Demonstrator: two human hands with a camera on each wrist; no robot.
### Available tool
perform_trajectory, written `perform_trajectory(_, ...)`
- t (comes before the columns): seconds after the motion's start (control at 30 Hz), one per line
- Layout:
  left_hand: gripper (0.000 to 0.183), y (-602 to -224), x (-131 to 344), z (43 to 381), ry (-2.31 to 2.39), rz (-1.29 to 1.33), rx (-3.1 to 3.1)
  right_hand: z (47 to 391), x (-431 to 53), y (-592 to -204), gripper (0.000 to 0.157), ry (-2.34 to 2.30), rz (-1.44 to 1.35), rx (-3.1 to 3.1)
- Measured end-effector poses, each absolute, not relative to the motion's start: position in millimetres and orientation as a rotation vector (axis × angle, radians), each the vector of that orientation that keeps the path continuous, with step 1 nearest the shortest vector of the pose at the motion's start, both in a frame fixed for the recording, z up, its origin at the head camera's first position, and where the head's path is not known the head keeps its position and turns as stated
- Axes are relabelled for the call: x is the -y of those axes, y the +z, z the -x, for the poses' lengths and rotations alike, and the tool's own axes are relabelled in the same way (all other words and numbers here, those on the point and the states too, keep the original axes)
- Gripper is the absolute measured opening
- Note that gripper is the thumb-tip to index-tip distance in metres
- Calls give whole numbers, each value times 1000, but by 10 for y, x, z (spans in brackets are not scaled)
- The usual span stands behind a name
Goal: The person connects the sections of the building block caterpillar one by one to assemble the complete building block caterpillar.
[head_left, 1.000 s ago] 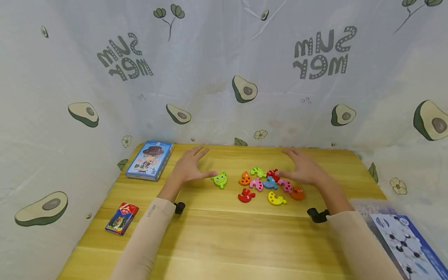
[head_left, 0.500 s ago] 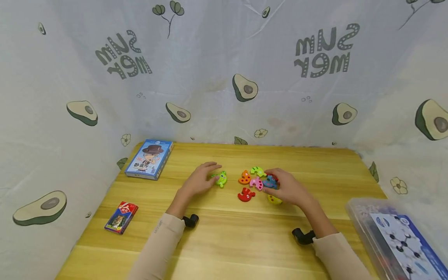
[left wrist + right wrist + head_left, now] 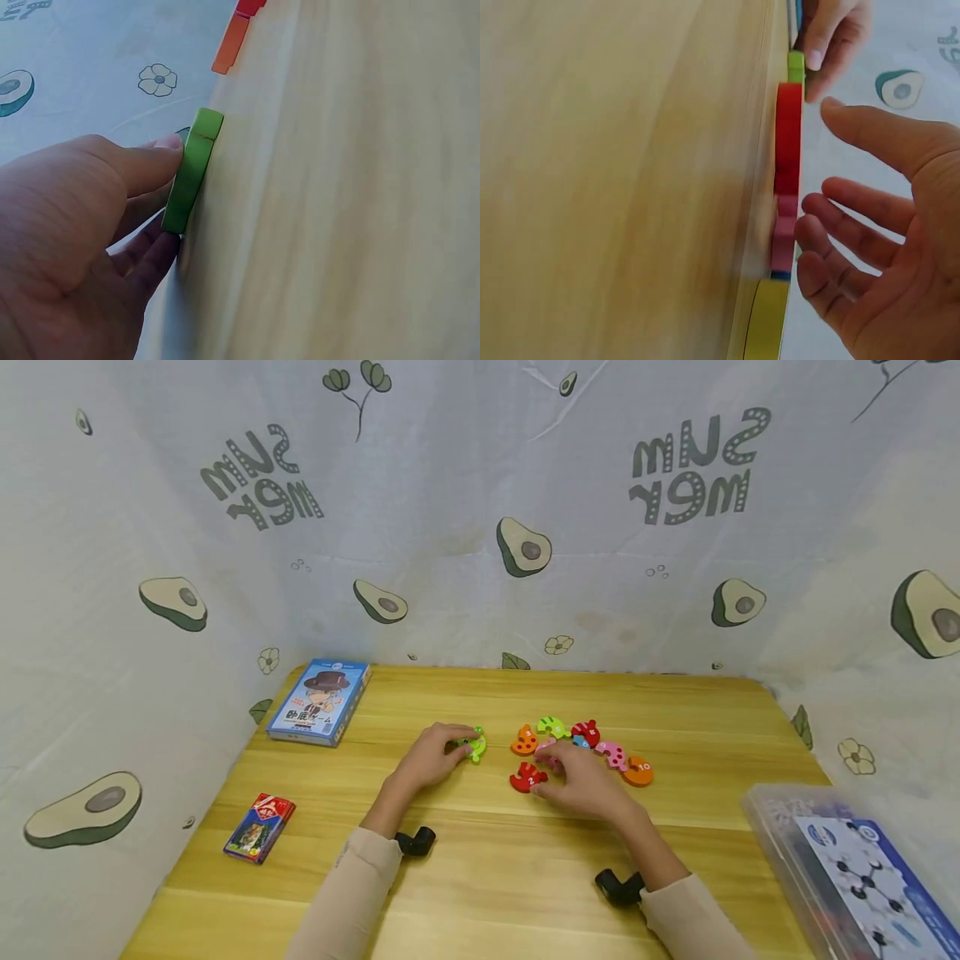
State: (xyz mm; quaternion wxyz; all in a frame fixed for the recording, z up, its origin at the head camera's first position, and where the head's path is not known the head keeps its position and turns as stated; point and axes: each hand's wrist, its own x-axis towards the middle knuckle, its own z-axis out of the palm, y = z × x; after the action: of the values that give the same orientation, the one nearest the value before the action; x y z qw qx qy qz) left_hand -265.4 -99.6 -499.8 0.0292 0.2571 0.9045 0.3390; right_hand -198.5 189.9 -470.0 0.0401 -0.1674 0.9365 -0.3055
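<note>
My left hand [image 3: 429,758] pinches a green puzzle piece with a smiling face [image 3: 480,745] on the table. In the left wrist view, the thumb lies against the top of this green piece [image 3: 193,174], and fingers reach its near end. Over the other puzzle pieces, my right hand [image 3: 588,785] hovers with fingers and thumb spread. Its thumb is by the red piece numbered 2 [image 3: 527,777], and its fingertips overlap a pink piece [image 3: 550,754]. In the right wrist view, nothing sits between thumb and fingers; a yellow piece [image 3: 767,319] lies below them, hidden in the head view.
Orange [image 3: 525,741], light green [image 3: 553,727], dark red [image 3: 586,733], blue, pink and orange number 10 [image 3: 639,772] pieces lie around. A blue game box [image 3: 318,702] and a small card pack [image 3: 260,827] stand left. At right is a clear plastic case [image 3: 780,835].
Both hands have come down and inward. My left hand has closed around the green face piece. My right hand has moved left across the pieces, from the dark red one to the red number 2.
</note>
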Motion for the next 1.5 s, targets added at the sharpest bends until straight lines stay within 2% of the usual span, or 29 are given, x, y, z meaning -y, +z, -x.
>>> perform_trajectory(0.37, 27, -5068, 1017, 2652, 1156, -822, -2772, 2010, -1748, -4834, 51, -824, 563, -2916)
perform_trajectory(0.63, 27, -5076, 1023, 2672, 1204, -750, -2744, 2021, -1572, -4782, 51, -988, 545, -2912)
perform_trajectory(1.07, 27, -5128, 1041, 2701, 1229, -722, -2730, 2101, -1229, -4802, 46, -1192, 390, -2834)
perform_trajectory(1.5, 28, -5125, 1047, 2708, 1251, -714, -2709, 2205, -1128, -4895, 46, -1201, 335, -2840)
